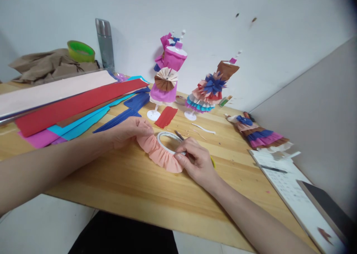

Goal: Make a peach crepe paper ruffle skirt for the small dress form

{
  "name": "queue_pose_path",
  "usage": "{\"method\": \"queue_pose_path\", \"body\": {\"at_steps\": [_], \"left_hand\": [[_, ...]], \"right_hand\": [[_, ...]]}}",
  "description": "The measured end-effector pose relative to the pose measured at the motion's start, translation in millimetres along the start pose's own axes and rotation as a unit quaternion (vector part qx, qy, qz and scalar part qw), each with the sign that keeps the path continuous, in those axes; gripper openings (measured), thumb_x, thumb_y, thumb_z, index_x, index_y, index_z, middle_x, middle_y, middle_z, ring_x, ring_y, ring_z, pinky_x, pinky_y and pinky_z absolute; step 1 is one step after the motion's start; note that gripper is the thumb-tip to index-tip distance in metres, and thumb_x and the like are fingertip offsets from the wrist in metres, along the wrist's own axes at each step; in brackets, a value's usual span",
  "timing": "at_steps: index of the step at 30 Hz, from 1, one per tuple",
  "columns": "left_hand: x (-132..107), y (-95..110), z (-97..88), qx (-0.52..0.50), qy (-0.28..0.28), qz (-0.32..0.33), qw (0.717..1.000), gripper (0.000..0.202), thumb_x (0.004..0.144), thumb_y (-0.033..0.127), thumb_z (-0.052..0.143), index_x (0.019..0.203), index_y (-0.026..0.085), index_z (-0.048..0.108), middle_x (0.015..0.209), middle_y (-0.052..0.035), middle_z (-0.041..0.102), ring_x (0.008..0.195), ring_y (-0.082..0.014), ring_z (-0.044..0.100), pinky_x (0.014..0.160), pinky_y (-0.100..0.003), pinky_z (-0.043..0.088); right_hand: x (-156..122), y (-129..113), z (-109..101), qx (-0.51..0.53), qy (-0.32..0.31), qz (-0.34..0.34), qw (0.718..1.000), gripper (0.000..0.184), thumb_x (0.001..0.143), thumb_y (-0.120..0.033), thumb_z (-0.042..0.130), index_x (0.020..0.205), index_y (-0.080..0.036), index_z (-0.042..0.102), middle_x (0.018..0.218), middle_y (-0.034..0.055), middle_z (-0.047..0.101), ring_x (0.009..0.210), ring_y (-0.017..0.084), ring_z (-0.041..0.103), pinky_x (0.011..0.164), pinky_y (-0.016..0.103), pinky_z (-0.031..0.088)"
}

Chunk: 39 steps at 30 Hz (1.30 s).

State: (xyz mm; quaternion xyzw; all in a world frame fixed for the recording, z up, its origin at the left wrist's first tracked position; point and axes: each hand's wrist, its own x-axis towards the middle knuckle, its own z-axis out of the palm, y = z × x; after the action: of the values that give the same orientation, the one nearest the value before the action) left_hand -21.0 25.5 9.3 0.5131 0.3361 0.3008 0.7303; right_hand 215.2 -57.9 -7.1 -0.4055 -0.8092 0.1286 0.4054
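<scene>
A gathered strip of salmon-pink crepe paper [160, 154] curves across the wooden table [134, 187]. My left hand [129, 130] is closed on its left end, fingers curled over the paper. My right hand [196, 161] pinches the strip's right end against a roll of white tape [168, 137] that lies behind the ruffle. A thin dark tool [179, 135] pokes out from under my right hand, and a bit of yellow shows beside that wrist.
Long sheets of crepe paper, among them red [72, 106], pink, turquoise and blue, lie at the left. Two dressed mannequin stands [166, 77] [208, 90] rise at the back; a third paper dress [258, 135] lies at the right. A notepad with pen [281, 179], a steel bottle [105, 44] and green tape roll [80, 51] are nearby.
</scene>
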Motion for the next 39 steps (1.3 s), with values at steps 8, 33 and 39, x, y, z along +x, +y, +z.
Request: {"method": "queue_pose_path", "body": {"at_steps": [8,33,39], "left_hand": [[1.0,5.3,-0.5,-0.013,0.008,-0.014,1.0,0.024,0.059,0.022,0.083,0.072,0.013,0.065,0.066,-0.0025,0.067,0.059,-0.0132,0.061,0.055,-0.023,0.046],[11.5,-0.7,-9.5,0.156,0.145,0.066,0.975,0.014,0.068,0.022,0.074,0.074,0.013,0.065,0.064,-0.0032,0.071,0.056,-0.0119,0.064,0.059,-0.024,0.052],[17.2,-8.9,-14.4,0.176,0.161,0.069,0.969,0.013,0.07,0.025,0.067,0.073,0.013,0.064,0.062,-0.0021,0.071,0.053,-0.0113,0.062,0.057,-0.023,0.051]], "right_hand": [[0.3,9.8,-2.1,0.102,0.032,0.074,0.992,0.023,0.088,-0.036,0.057,0.071,-0.02,0.059,0.067,0.0006,0.057,0.064,0.016,0.051,0.06,0.031,0.04],[4.9,-2.9,1.0,0.106,-0.107,-0.039,0.988,0.029,0.091,-0.043,0.054,0.079,-0.019,0.062,0.076,0.0066,0.065,0.075,0.02,0.057,0.075,0.038,0.045],[6.0,-1.6,0.4,0.172,-0.155,-0.018,0.973,0.034,0.094,-0.048,0.05,0.089,-0.018,0.064,0.094,0.0112,0.068,0.088,0.021,0.063,0.08,0.035,0.049]]}}
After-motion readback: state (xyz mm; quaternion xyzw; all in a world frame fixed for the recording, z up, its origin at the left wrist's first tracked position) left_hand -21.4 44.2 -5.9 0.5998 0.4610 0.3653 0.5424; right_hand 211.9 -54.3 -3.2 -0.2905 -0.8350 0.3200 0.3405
